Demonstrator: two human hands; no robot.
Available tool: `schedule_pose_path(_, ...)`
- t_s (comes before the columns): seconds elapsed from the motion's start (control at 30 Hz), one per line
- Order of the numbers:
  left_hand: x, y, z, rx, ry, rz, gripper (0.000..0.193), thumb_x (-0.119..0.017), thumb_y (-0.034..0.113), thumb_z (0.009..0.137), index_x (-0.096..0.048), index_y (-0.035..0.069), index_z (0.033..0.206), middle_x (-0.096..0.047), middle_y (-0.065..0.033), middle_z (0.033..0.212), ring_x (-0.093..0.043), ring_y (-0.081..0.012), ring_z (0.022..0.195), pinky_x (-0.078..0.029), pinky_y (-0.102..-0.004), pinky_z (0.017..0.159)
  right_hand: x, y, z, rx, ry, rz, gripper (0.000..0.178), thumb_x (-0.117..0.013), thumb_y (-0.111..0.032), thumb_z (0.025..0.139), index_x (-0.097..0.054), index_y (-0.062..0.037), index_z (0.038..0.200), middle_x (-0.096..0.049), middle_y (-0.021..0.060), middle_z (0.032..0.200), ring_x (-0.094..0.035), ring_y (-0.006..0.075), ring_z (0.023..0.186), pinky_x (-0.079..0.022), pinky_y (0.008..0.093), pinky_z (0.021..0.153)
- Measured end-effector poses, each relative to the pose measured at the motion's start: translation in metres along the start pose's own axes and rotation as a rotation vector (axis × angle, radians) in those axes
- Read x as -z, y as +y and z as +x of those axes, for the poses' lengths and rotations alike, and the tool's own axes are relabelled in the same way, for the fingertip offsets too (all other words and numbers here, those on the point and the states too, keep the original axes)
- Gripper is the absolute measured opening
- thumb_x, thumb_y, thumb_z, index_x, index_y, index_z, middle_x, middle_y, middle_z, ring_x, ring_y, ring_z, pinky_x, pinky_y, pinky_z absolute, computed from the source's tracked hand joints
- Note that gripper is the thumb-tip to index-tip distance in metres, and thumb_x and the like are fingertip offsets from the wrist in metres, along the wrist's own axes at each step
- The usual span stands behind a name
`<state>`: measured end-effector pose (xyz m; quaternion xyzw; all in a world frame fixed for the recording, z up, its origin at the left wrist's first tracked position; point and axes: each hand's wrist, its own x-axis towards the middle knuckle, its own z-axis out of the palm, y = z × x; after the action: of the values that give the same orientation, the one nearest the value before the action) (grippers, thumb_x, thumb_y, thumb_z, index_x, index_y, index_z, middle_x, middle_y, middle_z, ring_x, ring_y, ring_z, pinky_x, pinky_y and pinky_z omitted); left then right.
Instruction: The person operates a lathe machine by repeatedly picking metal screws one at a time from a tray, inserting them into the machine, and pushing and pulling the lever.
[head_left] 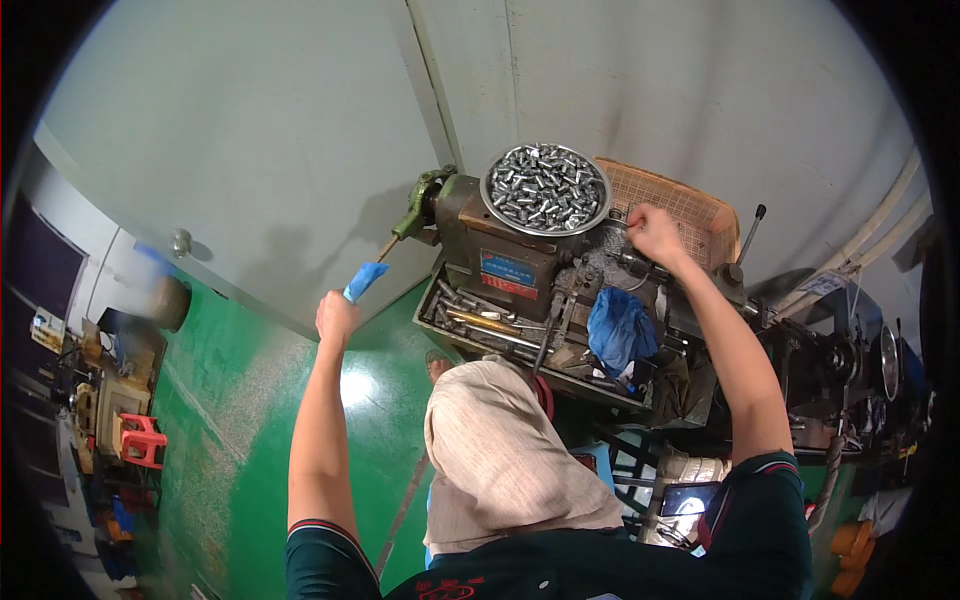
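Observation:
My left hand (337,316) is closed round the lower end of a blue-wrapped lever handle (366,281). The handle's thin rod runs up to a green cast bracket (414,208) on the left end of a small bench lathe (478,222). My right hand (655,237) is closed, its fingertips by the lathe's spindle, and whatever they hold is too small to make out. Just left of that hand, a round metal bowl (486,200) heaped with small shiny metal pieces (545,188) rests on top of the lathe's headstock.
Behind my right hand leans a woven tan basket (690,200). A blue cloth (620,328) lies on the lathe front, beside a tray of metal rods and tools (490,322). An upright lever (750,235) stands at right. Beige cloth (500,450) covers my lap; a red stool (143,440) stands far left.

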<state>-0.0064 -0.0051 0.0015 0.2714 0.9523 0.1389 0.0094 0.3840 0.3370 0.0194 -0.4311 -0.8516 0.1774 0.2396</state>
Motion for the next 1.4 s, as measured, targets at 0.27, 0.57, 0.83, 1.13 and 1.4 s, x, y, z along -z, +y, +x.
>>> schedule_pose_path(0.27, -0.004, 0.004, -0.008, -0.003, 0.037, -0.020, 0.023, -0.056, 0.009, 0.070, -0.066, 0.005, 0.090, -0.063, -0.0209, 0.085, -0.061, -0.0369, 0.083, -0.048, -0.0432, 0.073, -0.040, -0.040, 0.004, -0.116, -0.319, 0.063, 0.045, -0.064, -0.023, 0.066, -0.059, -0.0001, 0.104, -0.061, 0.0223, 0.096, -0.058, 0.0342, 0.094, -0.045, 0.0390, 0.083)
schedule_pose_path(0.57, -0.015, 0.043, -0.065, -0.103, 0.050, -0.122, 0.021, -0.063, 0.013, 0.070, -0.061, 0.004, 0.088, -0.062, -0.0213, 0.081, -0.060, -0.0382, 0.079, -0.048, -0.0455, 0.070, -0.043, -0.038, 0.004, -0.056, -0.273, 0.088, 0.038, -0.065, -0.022, 0.066, -0.063, -0.0012, 0.097, -0.062, 0.0222, 0.094, -0.058, 0.0333, 0.093, -0.045, 0.0386, 0.083)
schedule_pose_path(0.83, -0.012, 0.049, -0.070, -0.099, 0.057, -0.178, 0.021, -0.063, 0.014, 0.070, -0.061, 0.004, 0.089, -0.062, -0.0214, 0.080, -0.060, -0.0388, 0.078, -0.048, -0.0457, 0.069, 0.007, -0.037, 0.016, -0.044, 0.033, -0.373, 0.017, -0.063, -0.019, 0.068, -0.062, -0.0060, 0.079, -0.062, 0.0120, 0.085, -0.056, 0.0281, 0.088, -0.044, 0.0370, 0.078)
schedule_pose_path(1.13, -0.011, 0.049, -0.071, -0.096, 0.069, -0.174, 0.021, -0.062, 0.013, 0.070, -0.061, 0.004, 0.090, -0.062, -0.0216, 0.080, -0.060, -0.0387, 0.079, -0.048, -0.0457, 0.070, 0.022, -0.132, 0.034, 0.478, 0.285, -0.166, 0.019, -0.062, -0.020, 0.072, -0.062, -0.0049, 0.083, -0.058, 0.0100, 0.086, -0.050, 0.0272, 0.085, -0.041, 0.0377, 0.077)
schedule_pose_path(1.4, -0.011, 0.050, -0.070, -0.086, 0.057, -0.203, 0.023, -0.063, 0.012, 0.069, -0.061, 0.004, 0.090, -0.062, -0.0214, 0.081, -0.060, -0.0381, 0.079, -0.048, -0.0454, 0.071, 0.017, -0.153, 0.043, 0.376, 0.142, -0.205, 0.018, -0.060, -0.019, 0.072, -0.065, -0.0062, 0.084, -0.059, 0.0100, 0.086, -0.049, 0.0259, 0.091, -0.039, 0.0382, 0.081)
